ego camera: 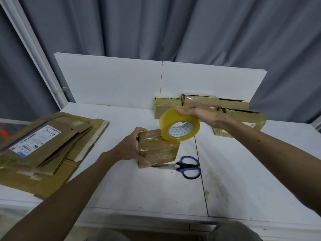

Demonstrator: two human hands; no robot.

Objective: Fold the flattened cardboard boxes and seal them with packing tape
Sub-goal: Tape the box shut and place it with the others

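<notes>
A small folded cardboard box, wrapped in shiny tape, stands on the white table at the centre. My left hand grips its left side, thumb on the top edge. My right hand holds a yellowish roll of packing tape from above, the roll's lower rim touching the box's top right corner. A stack of flattened cardboard boxes lies at the left, the top one bearing a white shipping label.
Blue-handled scissors lie just right of the box's front corner. Several taped boxes are grouped at the back right against a white upright board. Grey curtains hang behind.
</notes>
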